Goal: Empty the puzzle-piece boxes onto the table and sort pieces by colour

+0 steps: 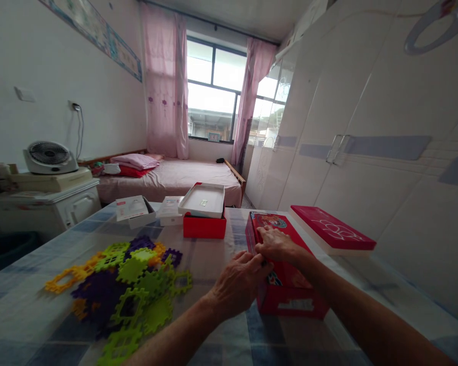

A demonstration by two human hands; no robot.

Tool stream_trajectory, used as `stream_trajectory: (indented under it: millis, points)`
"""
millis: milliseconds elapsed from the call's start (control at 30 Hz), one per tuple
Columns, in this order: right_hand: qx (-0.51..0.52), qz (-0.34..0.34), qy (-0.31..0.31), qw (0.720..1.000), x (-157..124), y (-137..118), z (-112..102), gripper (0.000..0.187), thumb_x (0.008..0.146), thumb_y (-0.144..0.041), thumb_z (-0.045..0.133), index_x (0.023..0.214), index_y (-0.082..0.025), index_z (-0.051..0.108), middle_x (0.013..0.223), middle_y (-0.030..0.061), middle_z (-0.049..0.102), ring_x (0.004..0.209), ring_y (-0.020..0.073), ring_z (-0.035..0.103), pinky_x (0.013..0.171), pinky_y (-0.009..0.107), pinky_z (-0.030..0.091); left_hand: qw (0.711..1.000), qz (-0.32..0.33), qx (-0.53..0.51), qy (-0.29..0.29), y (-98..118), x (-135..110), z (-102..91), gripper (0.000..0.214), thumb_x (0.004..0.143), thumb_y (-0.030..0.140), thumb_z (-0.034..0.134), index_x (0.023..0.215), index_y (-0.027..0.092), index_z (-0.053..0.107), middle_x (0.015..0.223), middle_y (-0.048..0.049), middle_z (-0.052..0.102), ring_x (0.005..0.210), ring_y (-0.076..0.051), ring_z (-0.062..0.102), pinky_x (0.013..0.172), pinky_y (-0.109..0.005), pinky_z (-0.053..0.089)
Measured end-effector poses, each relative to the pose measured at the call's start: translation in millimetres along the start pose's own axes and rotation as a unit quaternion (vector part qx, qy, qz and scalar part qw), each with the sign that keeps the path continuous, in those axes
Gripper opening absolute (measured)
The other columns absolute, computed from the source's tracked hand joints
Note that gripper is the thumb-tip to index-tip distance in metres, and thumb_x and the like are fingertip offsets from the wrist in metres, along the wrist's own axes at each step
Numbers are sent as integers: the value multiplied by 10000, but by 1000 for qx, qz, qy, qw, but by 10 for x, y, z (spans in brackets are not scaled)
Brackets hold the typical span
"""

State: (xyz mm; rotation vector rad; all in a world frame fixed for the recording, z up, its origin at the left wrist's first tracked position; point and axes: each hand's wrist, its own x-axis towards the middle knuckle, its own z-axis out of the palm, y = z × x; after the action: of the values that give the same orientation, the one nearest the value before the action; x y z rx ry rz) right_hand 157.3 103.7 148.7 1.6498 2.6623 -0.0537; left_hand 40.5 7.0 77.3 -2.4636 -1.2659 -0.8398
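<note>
A red cardboard box with a printed top stands on the table in front of me. Along its left upper edge, the curled fingers of my left hand close on the box; the fingertips are partly hidden. My right hand reaches across the top, fingers bent over the same edge just beyond the left hand. The two hands nearly touch. To the left lies a heap of notched plastic building pieces, among them green pieces, purple pieces and yellow pieces.
Behind the heap are a white box, another white box and a red box with a white tray-like lid resting on it. A flat crimson box lies at the right. The checked tablecloth covers the table.
</note>
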Motion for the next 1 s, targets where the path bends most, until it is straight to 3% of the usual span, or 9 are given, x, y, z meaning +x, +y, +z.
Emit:
stream_trajectory:
  millis: [133, 300, 467, 567, 667, 767, 833, 900, 1000]
  points:
    - [-27, -14, 13, 999, -37, -22, -68, 574, 706, -191, 535, 1279, -190, 501, 1365, 185, 433, 1216, 361, 440, 896, 490, 402, 1000, -5, -12, 22, 53, -3, 67, 465, 845, 138, 403, 1309, 175, 385, 1214, -75, 566, 1060, -199, 518, 1007, -390, 340]
    - [-28, -40, 11, 999, -70, 91, -25, 694, 681, -85, 521, 1358, -197, 418, 1433, 175, 350, 1244, 295, 438, 920, 368, 419, 1000, -13, 8, 8, 129, 71, 87, 265, 849, 208, 443, 1103, 193, 518, 1162, -48, 584, 933, -191, 518, 1017, -413, 317]
    - [32, -70, 43, 996, -21, 235, -35, 725, 639, -82, 545, 1352, -140, 429, 1449, 163, 336, 1301, 288, 367, 1007, 367, 368, 999, -29, -17, -9, 174, 130, 12, 150, 805, 192, 478, 934, 204, 554, 1053, -34, 597, 896, -189, 506, 1005, -413, 319]
    - [64, -80, 92, 991, -92, 513, -87, 593, 759, -136, 444, 1351, -102, 417, 1428, 126, 385, 1332, 211, 321, 1089, 314, 260, 996, -63, -47, -30, 178, 141, -99, 184, 754, 156, 503, 920, 200, 567, 1032, -42, 591, 904, -199, 511, 964, -411, 352]
    - [100, 17, 153, 983, -351, 937, -23, 541, 857, -283, 365, 1332, -29, 406, 1403, 203, 391, 1329, 270, 320, 1107, 392, 227, 991, -100, -85, -38, 184, 154, -201, 175, 762, 173, 504, 906, 196, 600, 1033, -50, 583, 941, -206, 516, 948, -411, 368]
    - [306, 193, 116, 925, -723, 1203, 152, 542, 832, -421, 443, 1272, -106, 466, 1267, 197, 543, 1171, 320, 516, 977, 452, 414, 980, -138, -138, -33, 229, 200, -224, 249, 865, 325, 441, 959, 216, 643, 1022, -52, 587, 981, -210, 520, 943, -408, 387]
    - [500, 196, 44, 843, -938, 1191, 254, 544, 807, -479, 493, 1232, -139, 473, 1159, 174, 622, 999, 307, 630, 820, 440, 521, 973, -154, -172, -26, 283, 249, -199, 296, 859, 399, 467, 1017, 232, 654, 1094, -60, 584, 1057, -228, 506, 962, -415, 389]
    - [634, 158, 16, 757, -1076, 1076, 306, 540, 782, -474, 554, 1211, -163, 449, 1105, 152, 655, 908, 286, 667, 713, 404, 558, 963, -176, -203, -29, 339, 295, -167, 311, 806, 385, 555, 1060, 235, 653, 1220, -76, 551, 1174, -266, 454, 1002, -438, 371]
    - [702, 163, 40, 692, -1137, 918, 319, 516, 765, -423, 604, 1191, -190, 429, 1065, 128, 676, 871, 274, 679, 668, 374, 568, 943, -205, -256, -49, 391, 322, -133, 351, 771, 319, 608, 1114, 256, 644, 1365, -79, 469, 1314, -297, 335, 1060, -484, 314]
